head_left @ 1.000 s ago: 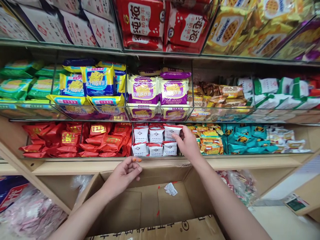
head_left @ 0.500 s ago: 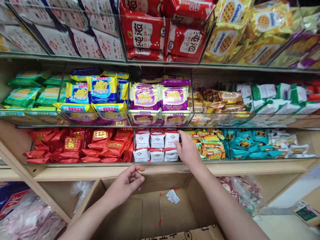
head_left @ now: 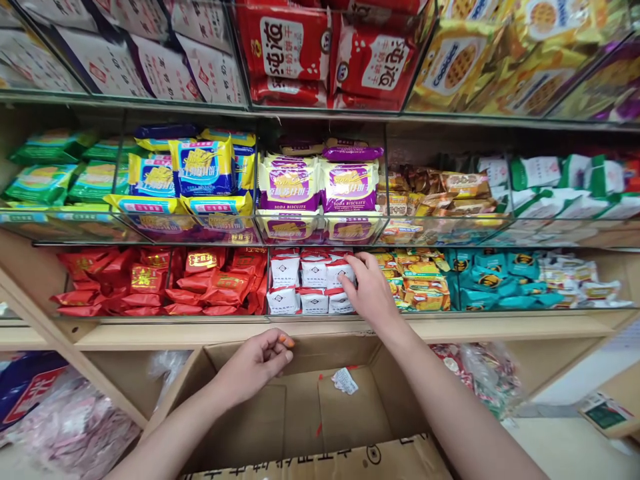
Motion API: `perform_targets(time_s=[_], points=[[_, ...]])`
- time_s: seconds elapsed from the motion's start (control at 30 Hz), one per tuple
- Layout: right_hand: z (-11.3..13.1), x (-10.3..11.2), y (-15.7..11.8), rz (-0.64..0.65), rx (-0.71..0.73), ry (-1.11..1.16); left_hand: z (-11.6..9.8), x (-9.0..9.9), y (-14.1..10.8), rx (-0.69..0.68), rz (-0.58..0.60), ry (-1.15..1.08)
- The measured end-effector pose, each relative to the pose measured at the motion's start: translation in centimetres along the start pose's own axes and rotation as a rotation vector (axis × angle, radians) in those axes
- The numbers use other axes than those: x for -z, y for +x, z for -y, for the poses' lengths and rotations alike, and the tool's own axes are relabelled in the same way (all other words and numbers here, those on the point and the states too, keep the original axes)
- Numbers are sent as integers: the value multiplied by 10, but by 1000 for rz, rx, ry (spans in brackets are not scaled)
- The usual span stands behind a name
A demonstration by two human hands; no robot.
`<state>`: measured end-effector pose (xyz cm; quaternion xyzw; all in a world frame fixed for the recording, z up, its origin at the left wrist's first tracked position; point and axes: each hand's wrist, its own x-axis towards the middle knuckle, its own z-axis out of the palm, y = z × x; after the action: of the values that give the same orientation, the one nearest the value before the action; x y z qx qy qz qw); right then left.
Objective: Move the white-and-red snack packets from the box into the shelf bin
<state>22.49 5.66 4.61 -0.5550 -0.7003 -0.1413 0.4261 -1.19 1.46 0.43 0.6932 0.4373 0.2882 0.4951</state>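
Note:
My right hand [head_left: 369, 288] is at the lower shelf row, its thumb and fingers closed on a small white packet [head_left: 339, 272] at the right end of the upper layer. Other white packets [head_left: 284, 272] stand beside it in two layers, behind a clear front edge. My left hand [head_left: 265, 359] hovers above the back rim of an open cardboard box [head_left: 330, 347], fingers curled loosely and apart from the thumb, holding nothing. An orange mark shows on one of its fingertips. Inside the box lies a crumpled white label [head_left: 345, 381].
Red packets [head_left: 220, 288] fill the bins to the left, yellow packets [head_left: 425, 283] and teal packets [head_left: 490, 280] those to the right. Purple soda biscuits [head_left: 350, 187] sit on the shelf above, behind a clear front panel. Plastic-wrapped bundles [head_left: 75, 413] lie at lower left.
My right hand has shifted slightly left and its packet is now tilted, overlapping its neighbour. My left hand has hardly moved. The view has tipped a little, with the shelves higher in it.

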Motion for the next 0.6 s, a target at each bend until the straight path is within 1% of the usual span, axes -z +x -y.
perform_targets(time_s=[0.13,0.33,0.47,0.6], points=[[4,-6,3,-24,59,-63,0,-1,0,15,11,3],[6,-7,9,-23,-76,-140,-2,-2,-1,14,2,31],[3,-7,8,9,-54,-158,-1,-2,-2,7,1,62],[0,-7,5,9,-32,-129,-1,-2,-3,4,17,141]])
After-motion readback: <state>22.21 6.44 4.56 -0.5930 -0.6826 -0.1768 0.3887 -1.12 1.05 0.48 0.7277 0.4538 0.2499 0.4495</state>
